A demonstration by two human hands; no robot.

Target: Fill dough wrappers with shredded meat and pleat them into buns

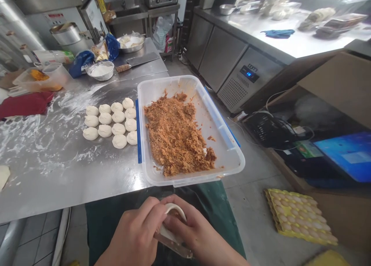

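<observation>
Both my hands meet low in the view over my green apron (pixel 214 208). My left hand (pixel 135 235) and my right hand (pixel 197 235) are closed around a white dough wrapper (pixel 174 210); a thin shiny tool (pixel 176 247) pokes out under it. Just ahead, a clear plastic container (pixel 228 158) of brown shredded filling (pixel 176 134) sits at the table's near right corner. Left of it, several round dough balls (pixel 111 123) lie in rows on the floured steel table (pixel 58 161).
At the table's back stand a bowl of flour (pixel 101 70), a metal bowl (pixel 131 43), a cleaver (pixel 142 59), a plastic tub (pixel 43 77) and a red cloth (pixel 24 104). A tray of eggs (pixel 300 216) lies on the floor at right, beside a steel counter (pixel 232 53).
</observation>
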